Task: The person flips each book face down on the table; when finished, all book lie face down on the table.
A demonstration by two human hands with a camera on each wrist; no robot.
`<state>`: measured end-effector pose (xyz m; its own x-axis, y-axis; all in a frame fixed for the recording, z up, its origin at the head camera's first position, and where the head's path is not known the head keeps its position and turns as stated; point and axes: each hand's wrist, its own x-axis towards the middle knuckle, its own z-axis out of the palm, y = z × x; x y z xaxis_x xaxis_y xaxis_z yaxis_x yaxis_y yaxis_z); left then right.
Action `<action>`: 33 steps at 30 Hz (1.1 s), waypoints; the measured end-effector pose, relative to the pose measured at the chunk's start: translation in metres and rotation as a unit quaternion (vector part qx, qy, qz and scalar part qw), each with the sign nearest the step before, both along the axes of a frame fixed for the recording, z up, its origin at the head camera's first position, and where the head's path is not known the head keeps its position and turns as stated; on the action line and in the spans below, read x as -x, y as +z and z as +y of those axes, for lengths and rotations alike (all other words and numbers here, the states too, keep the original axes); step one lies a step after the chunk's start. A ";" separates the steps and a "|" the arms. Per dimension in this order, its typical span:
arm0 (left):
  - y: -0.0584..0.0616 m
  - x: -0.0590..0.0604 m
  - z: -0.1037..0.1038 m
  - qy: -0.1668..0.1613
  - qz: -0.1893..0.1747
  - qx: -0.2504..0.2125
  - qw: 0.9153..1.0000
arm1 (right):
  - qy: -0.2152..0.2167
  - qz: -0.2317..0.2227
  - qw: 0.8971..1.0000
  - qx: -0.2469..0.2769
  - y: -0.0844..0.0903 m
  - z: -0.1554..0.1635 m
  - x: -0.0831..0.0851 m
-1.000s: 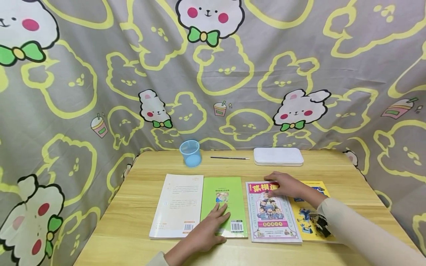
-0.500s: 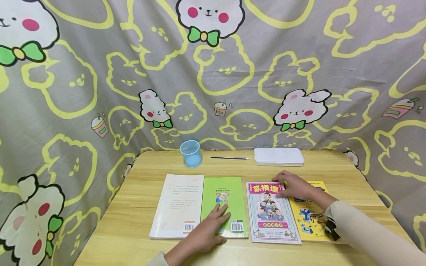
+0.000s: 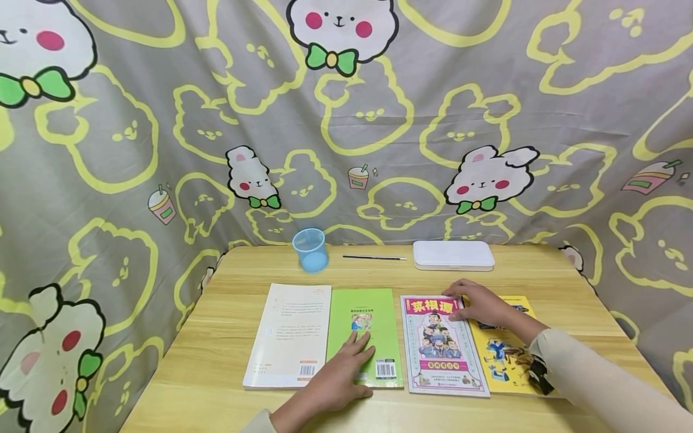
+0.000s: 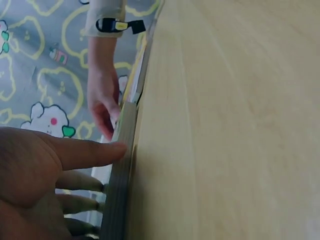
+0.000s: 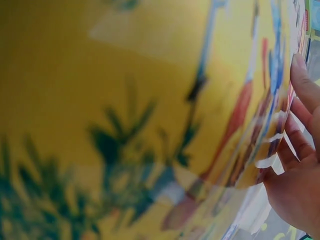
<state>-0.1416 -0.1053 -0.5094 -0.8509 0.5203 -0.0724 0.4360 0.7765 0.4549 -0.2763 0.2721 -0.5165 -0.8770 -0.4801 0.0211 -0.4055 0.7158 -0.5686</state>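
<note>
spread wide, the left hand (image 3: 338, 377) rests flat-fingered on the lower part of the green book (image 3: 381, 340), its thumb at the near edge, with the white book (image 3: 292, 331) lying just to the left. at the far right corner of the pink comic book (image 3: 441, 361), the right hand (image 3: 482, 304) touches with its thumb on the cover, though i cannot tell whether it pinches, and the yellow book (image 3: 499, 367) lies under that forearm. farther back on the table (image 3: 211, 325) are a blue cup (image 3: 311, 252), a pencil (image 3: 373, 257) and a white case (image 3: 453, 255).
</note>
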 end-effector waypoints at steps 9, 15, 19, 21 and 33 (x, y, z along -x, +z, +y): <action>0.005 -0.001 0.013 0.030 0.065 0.044 0.996 | -0.006 -0.007 1.000 0.007 -0.003 0.000 0.000; 0.006 0.002 0.022 0.028 0.098 0.064 0.993 | -0.007 -0.004 1.000 0.009 -0.004 -0.001 0.000; 0.006 0.004 0.030 0.013 0.095 0.062 0.993 | -0.006 -0.001 1.000 0.010 -0.005 -0.001 0.000; 0.005 0.003 0.035 0.004 0.091 0.063 0.994 | -0.005 -0.004 1.000 0.010 -0.005 0.000 0.000; 0.000 0.000 0.061 -0.037 0.089 0.093 0.991 | -0.007 -0.002 1.000 0.006 -0.005 0.002 0.000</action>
<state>-0.1420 -0.0443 -0.5096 -0.8186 0.5738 -0.0247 0.5559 0.8024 0.2172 -0.2763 0.2738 -0.5217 -0.8834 -0.4680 0.0235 -0.3938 0.7143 -0.5786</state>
